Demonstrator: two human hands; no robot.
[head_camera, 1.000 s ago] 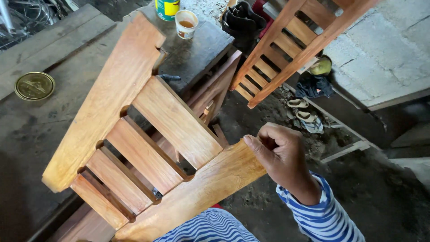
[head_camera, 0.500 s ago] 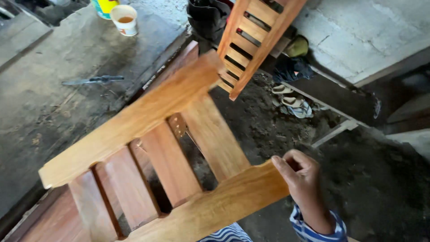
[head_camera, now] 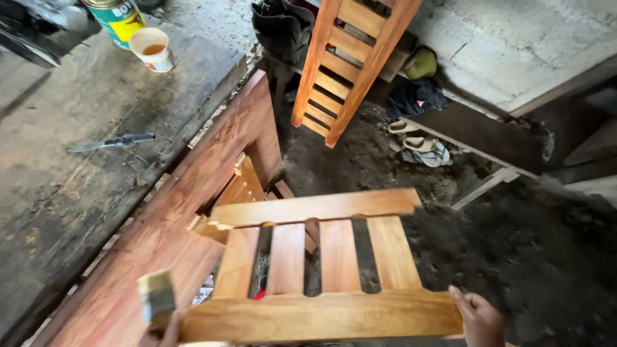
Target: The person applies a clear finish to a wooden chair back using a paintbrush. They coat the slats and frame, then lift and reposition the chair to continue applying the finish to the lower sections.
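A slatted wooden frame (head_camera: 321, 257) lies flat in front of me, with several upright slats between two rails. My right hand (head_camera: 477, 320) grips the right end of the near rail (head_camera: 321, 316). At the bottom left, only the fingers of my left hand (head_camera: 166, 333) show. They hold a flat paintbrush (head_camera: 157, 297) with pale bristles upright, just beside the left end of the near rail. The frame's far rail rests over a wide reddish wooden board (head_camera: 193, 212).
A dark workbench (head_camera: 77, 193) on the left carries a tin can (head_camera: 116, 18), a paper cup of brown liquid (head_camera: 152, 49) and a knife (head_camera: 110, 142). Another slatted frame (head_camera: 350, 64) leans at the back. Sandals (head_camera: 419, 144) and dark clothes (head_camera: 414, 96) lie on the dirt floor.
The slatted frame has swung from a slant to lie square in front of me, its near rail low. My right hand stayed on its end. The brush has come into view at the left.
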